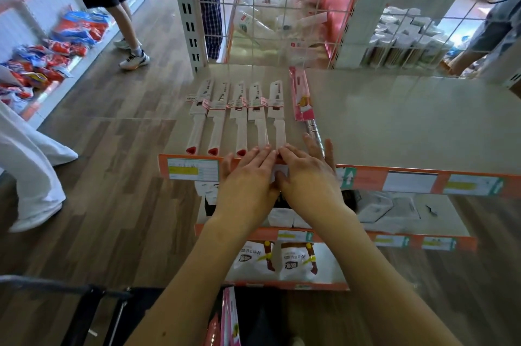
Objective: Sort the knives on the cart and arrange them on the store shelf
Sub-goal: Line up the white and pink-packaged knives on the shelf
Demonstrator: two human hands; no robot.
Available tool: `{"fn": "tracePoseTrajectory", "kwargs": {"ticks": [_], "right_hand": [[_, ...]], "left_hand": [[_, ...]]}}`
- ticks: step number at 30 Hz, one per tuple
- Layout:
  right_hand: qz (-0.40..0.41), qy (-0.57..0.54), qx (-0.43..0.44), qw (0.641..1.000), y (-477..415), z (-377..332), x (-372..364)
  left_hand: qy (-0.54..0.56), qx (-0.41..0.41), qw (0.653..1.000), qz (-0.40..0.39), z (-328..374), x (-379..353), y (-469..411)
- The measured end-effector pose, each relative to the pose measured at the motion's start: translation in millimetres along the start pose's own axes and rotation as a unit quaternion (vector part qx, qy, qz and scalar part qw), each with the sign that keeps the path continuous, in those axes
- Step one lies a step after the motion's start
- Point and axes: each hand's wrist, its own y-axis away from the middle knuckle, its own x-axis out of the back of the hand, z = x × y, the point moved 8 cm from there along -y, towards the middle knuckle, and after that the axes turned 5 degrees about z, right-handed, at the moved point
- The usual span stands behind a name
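Several white-handled knives in white packaging (238,108) lie side by side on the beige shelf (394,125), handles toward me. A pink-packaged knife with a steel handle (301,96) lies just right of them. My left hand (248,173) and my right hand (304,173) rest together at the shelf's front edge, fingers straight, fingertips touching the ends of the two rightmost white handles. The right hand's outer fingers reach the steel handle. Pink packages (229,317) stand in the cart below.
Orange price strip (408,182) runs along the shelf front; lower shelves (282,258) hold white packets. A wire grid back panel (282,21) stands behind. People stand on the wooden floor (112,176) at left; snack bags (50,57) lie along the far shelf. Black cart frame (93,303) at bottom.
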Motion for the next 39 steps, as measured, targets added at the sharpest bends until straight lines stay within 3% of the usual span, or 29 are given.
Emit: {"fn": "tracePoseTrajectory", "kwargs": {"ticks": [22,33,39], "right_hand": [[-0.026,-0.020,-0.051,0.998,15,-4,5],[-0.011,-0.041,-0.073,0.996,87,-35,-14],[-0.047,-0.083,-0.102,0.990,130,-55,-37]], "left_hand": [[-0.015,0.027,0.999,0.019,-24,24,21],[-0.017,-0.003,1.000,0.002,-41,19,84],[-0.015,-0.013,0.999,-0.028,-58,6,127]]}}
